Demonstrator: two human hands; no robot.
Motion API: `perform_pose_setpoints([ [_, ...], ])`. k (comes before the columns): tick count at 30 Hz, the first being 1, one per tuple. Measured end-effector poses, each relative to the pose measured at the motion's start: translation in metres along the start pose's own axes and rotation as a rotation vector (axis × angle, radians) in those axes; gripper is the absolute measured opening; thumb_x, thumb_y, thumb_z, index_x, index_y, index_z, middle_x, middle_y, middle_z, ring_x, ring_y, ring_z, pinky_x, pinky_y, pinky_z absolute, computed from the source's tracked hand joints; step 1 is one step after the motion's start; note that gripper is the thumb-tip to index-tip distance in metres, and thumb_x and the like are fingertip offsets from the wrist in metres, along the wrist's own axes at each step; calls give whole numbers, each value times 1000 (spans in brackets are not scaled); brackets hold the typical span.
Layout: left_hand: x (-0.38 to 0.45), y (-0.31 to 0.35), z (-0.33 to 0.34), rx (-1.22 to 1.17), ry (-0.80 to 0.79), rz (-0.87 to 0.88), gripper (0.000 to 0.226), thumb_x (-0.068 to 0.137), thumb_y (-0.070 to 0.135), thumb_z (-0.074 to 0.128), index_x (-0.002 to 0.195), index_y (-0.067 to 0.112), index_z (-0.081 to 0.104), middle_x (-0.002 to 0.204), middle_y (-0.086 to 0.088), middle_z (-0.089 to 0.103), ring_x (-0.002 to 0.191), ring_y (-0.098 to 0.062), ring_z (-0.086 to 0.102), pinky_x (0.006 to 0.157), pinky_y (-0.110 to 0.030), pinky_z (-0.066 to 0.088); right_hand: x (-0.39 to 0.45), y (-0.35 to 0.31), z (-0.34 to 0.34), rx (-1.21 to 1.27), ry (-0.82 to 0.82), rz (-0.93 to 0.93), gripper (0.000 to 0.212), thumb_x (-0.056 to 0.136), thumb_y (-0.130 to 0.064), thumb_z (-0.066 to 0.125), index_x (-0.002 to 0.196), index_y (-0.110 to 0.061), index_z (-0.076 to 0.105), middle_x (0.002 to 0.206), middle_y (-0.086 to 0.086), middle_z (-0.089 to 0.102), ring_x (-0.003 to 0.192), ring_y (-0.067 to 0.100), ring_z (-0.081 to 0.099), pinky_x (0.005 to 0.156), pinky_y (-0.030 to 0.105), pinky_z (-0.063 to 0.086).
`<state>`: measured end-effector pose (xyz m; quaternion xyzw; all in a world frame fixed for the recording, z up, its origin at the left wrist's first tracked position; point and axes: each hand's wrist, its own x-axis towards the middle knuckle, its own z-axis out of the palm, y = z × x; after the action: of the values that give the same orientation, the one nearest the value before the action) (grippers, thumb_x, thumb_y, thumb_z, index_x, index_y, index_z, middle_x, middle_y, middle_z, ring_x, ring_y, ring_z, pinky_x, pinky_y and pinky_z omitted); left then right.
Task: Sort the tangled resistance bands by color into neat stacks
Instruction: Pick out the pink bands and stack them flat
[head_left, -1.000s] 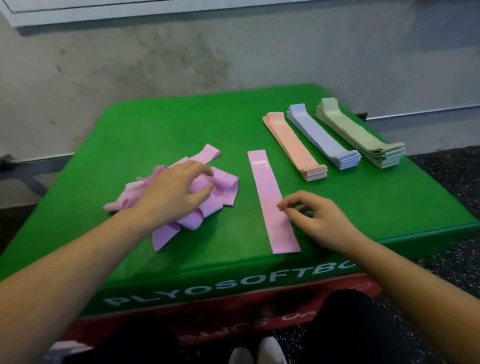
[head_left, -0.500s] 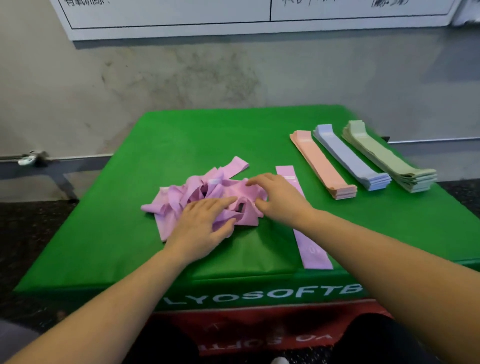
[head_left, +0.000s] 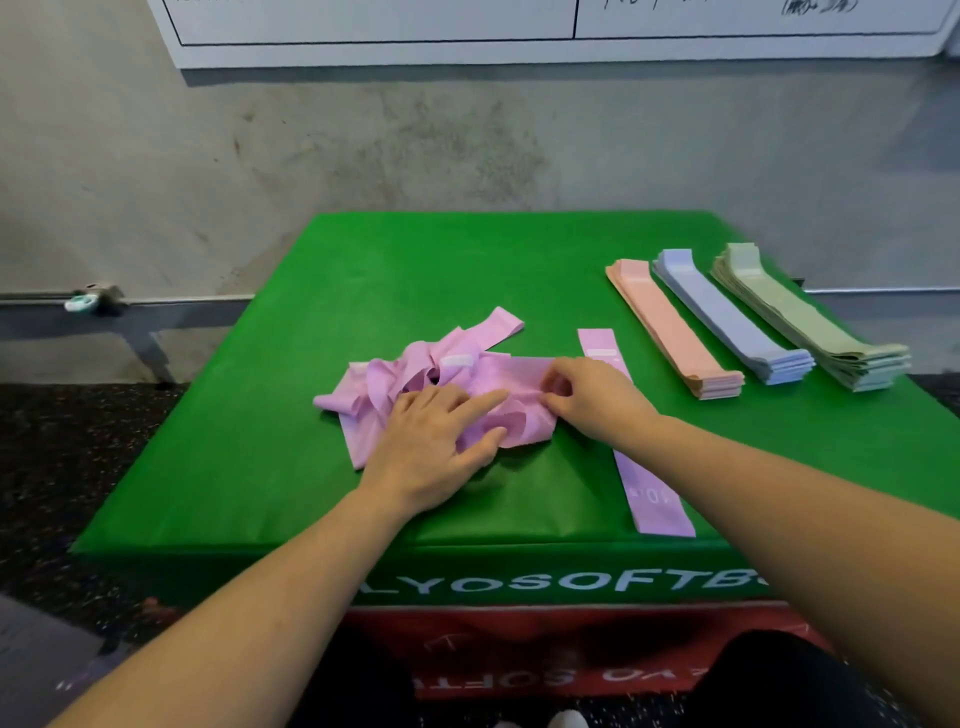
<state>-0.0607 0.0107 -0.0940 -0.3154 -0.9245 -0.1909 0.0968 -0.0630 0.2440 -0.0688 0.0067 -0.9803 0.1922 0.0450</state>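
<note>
A tangled heap of pink resistance bands (head_left: 415, 364) lies in the middle of the green box top (head_left: 415, 260). My left hand (head_left: 436, 441) presses flat on the near side of the heap with straight fingers. My right hand (head_left: 592, 395) pinches a pink band at the heap's right edge. One pink band (head_left: 654, 499) lies flat and straight to the right, partly under my right forearm. Further right stand three neat stacks: orange (head_left: 670, 327), blue (head_left: 727, 317) and green (head_left: 800, 317).
The green soft plyo box (head_left: 519, 582) rests on a red one (head_left: 571, 654). A grey concrete wall (head_left: 415, 145) rises behind, with a white board (head_left: 519, 31) at the top. A metal rail (head_left: 156, 312) runs on the left. Dark speckled floor (head_left: 52, 467) surrounds the box.
My right hand left the flat pink band and moved left to the heap, where it now pinches a band. My left hand slid to the heap's near side. The camera tilted up.
</note>
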Motion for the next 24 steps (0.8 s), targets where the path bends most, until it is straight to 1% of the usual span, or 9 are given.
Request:
perform_pose_setpoints([
  [2, 0, -3, 3, -3, 65, -5, 54, 92, 69, 28, 124, 42, 63, 102, 13, 50, 100, -10, 43, 97, -42, 36, -4, 1, -4, 35, -25, 30, 4, 90, -22, 65, 92, -20, 68, 92, 2, 70, 88, 22, 63, 70, 26, 43],
  [5, 0, -5, 5, -12, 98, -15, 54, 89, 71, 33, 96, 33, 71, 98, 10, 50, 96, -13, 45, 91, -40, 37, -16, -2, -17, 141, -10, 50, 8, 88, -20, 65, 81, -20, 62, 79, -5, 63, 77, 18, 59, 59, 24, 38],
  [8, 0, -3, 4, -29, 122, -24, 58, 87, 73, 32, 83, 28, 67, 96, 9, 49, 94, -12, 43, 89, -38, 36, -34, -6, -29, 269, 81, 71, 13, 86, -22, 67, 79, -18, 57, 87, -2, 61, 73, 13, 54, 60, 28, 39],
  [12, -1, -2, 2, -32, 128, -12, 56, 87, 72, 32, 78, 27, 64, 102, 10, 48, 98, -12, 43, 93, -39, 35, -59, -12, -38, 545, 202, 123, 15, 86, -15, 63, 79, -12, 50, 104, -7, 65, 94, 4, 60, 73, 22, 43],
  [14, -1, -2, 3, -22, 118, -7, 57, 87, 72, 33, 78, 26, 65, 115, 9, 51, 108, -12, 44, 100, -39, 31, -66, -17, -38, 705, 174, 167, 16, 85, -14, 62, 80, -11, 47, 95, -5, 64, 89, 6, 61, 78, 30, 47],
  [16, -2, -2, 4, 9, 107, 11, 56, 87, 72, 34, 79, 27, 66, 131, 7, 51, 122, -14, 42, 106, -39, 22, -70, -21, -35, 906, 122, 246, 18, 78, -16, 64, 79, -14, 47, 87, 7, 58, 86, 22, 60, 87, 50, 51],
  [18, -3, -3, 5, 48, 108, 60, 52, 87, 71, 36, 78, 29, 64, 140, 7, 50, 132, -14, 37, 112, -42, 17, -73, -25, -29, 1188, 52, 329, 16, 83, -7, 59, 81, -12, 44, 87, 15, 58, 87, 29, 66, 91, 54, 54],
  [20, -2, -4, 5, 58, 98, 107, 49, 88, 71, 38, 77, 30, 62, 140, 9, 51, 134, -12, 37, 116, -44, 18, -75, -32, -26, 1348, 5, 411, 11, 96, 2, 46, 91, -8, 46, 85, 15, 58, 74, 23, 66, 77, 44, 61],
  [24, -2, -4, 5, 25, 73, 134, 42, 90, 68, 43, 89, 31, 63, 137, 13, 56, 132, -10, 44, 117, -40, 21, -80, -38, -28, 1297, -127, 529, 26, 100, -14, 38, 116, -7, 57, 82, 12, 59, 61, 16, 52, 53, 27, 45],
])
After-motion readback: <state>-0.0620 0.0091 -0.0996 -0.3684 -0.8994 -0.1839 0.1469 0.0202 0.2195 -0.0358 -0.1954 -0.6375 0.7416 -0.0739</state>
